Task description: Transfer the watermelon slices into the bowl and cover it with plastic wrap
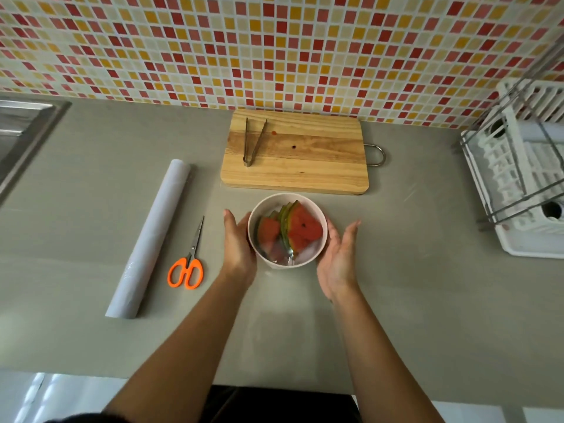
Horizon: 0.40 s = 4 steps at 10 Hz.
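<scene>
Red slices (300, 230) are leaning in the white bowl (259, 215) under film; wrap roll (149, 239) is lying left.

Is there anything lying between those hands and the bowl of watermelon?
Nothing visible. The left hand rests against the bowl on its left side, and the right hand is open just beside its right side. The scissors and plastic wrap roll lie off to the left, the tongs on the cutting board behind.

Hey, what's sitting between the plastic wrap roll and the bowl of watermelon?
In the head view, orange-handled scissors lie on the counter between the roll and the bowl. The left hand rests against the bowl's near side.
</scene>
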Tool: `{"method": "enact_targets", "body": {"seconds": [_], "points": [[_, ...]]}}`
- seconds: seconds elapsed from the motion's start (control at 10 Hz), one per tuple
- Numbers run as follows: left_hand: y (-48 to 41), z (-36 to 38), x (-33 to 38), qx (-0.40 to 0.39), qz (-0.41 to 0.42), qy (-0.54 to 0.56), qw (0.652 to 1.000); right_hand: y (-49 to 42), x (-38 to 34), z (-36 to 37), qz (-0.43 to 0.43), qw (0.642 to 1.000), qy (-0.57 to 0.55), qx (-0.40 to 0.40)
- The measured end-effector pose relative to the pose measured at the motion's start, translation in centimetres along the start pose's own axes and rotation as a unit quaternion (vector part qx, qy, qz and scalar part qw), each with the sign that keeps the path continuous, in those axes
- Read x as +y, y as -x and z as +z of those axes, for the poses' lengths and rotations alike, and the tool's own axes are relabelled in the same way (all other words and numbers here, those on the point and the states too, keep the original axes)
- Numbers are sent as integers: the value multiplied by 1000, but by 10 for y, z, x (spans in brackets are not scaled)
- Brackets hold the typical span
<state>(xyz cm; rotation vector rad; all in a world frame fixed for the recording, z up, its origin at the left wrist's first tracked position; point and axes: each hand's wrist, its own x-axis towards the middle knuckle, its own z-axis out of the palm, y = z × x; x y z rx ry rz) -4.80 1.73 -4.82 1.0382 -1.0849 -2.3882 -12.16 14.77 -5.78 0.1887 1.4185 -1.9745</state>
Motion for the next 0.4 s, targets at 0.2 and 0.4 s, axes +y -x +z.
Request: {"method": "enact_targets", "body": {"seconds": [0.2, 0.4], "points": [[-16, -5, -1, -25, 2, -94, 995, 5, 17, 17, -46, 996, 62, 37], [-13, -6, 12, 31, 48, -187, 981, -3, 0, 4, -39, 994, 75, 75]]}}
